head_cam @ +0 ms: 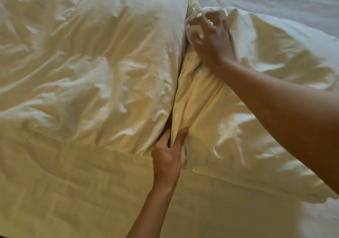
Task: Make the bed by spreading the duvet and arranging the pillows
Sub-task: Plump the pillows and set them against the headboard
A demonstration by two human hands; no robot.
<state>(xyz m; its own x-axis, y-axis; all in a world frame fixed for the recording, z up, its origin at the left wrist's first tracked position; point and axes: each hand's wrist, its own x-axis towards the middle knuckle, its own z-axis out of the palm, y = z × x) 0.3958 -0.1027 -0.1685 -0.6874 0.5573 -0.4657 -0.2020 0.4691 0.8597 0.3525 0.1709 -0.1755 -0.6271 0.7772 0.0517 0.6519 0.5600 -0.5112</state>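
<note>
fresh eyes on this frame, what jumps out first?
Two bare hands at centre: the left hand pinches the near end of a bunched fold of cream fabric between two puffy cream pillows, the right hand grips its far end. The left pillow fills the upper left, the right pillow the right; a flat wrinkled cream sheet lies in front.

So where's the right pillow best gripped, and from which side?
On the right pillow, probably the bunched inner edge beside the left pillow, reached from above. Loose case fabric gathers into a ridge there that fingers can pinch: the left hand holds its near end, the right hand its far end.
</note>
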